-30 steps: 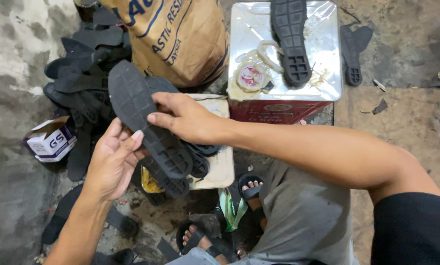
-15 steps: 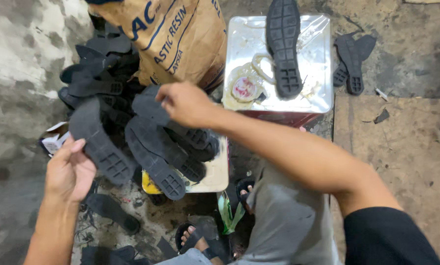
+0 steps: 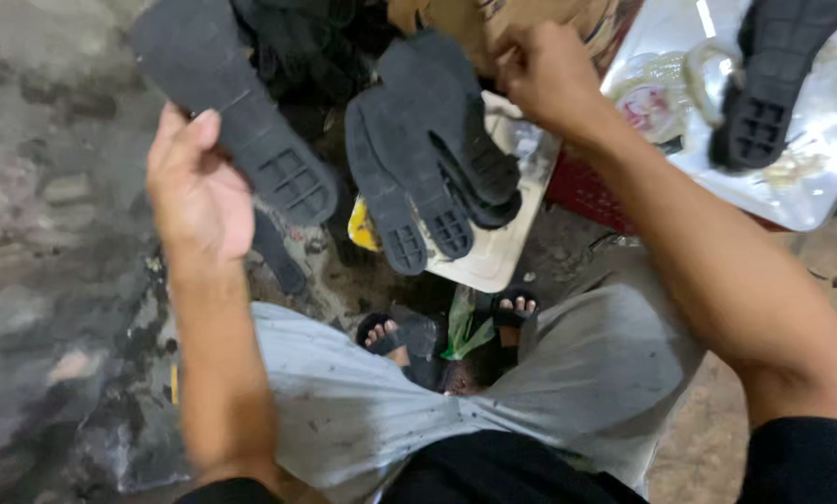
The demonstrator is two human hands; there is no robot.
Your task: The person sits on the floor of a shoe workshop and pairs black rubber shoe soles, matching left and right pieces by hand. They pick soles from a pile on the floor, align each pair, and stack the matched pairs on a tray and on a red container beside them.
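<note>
Black rubber shoe sole (image 3: 237, 121) lay tread-up in the left hand (image 3: 199, 201), fingers curled around its heel end. The right hand (image 3: 544, 75) was closed, pinching the top of a stack of similar soles (image 3: 432, 149) resting on a white board (image 3: 498, 257), beside a shiny metal tin (image 3: 810, 177) carrying another sole (image 3: 778, 79).

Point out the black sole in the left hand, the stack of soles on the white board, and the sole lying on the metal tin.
black sole (image 3: 237, 121), head view, on its mid tread.
stack of soles (image 3: 432, 149), head view, on the top sole's middle.
sole on the metal tin (image 3: 773, 79), head view, on its heel tread.
</note>
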